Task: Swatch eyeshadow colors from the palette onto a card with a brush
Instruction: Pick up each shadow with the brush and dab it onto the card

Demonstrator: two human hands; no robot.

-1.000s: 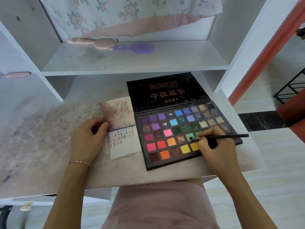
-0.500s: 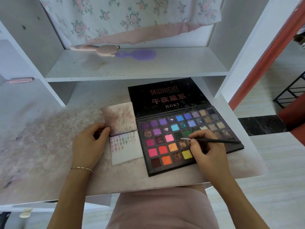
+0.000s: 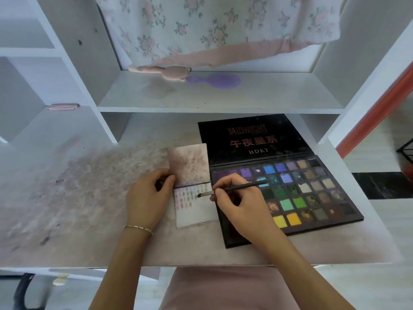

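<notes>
An open black eyeshadow palette with many coloured pans lies on the desk, its lid flat behind it. To its left lies a folded white card with rows of small colour swatches on its lower half. My right hand grips a thin black brush, and the brush tip rests on the card near the right end of the swatch rows. My left hand presses on the card's left edge, fingers curled at the fold.
The stained desk top stretches left. A shelf above holds a purple hairbrush and a pink object, with floral cloth hanging behind. White shelf uprights stand left and right. The desk's front edge is near my lap.
My right hand has moved left from the green pans of the palette to the card, carrying the brush. The left hand has stayed on the card.
</notes>
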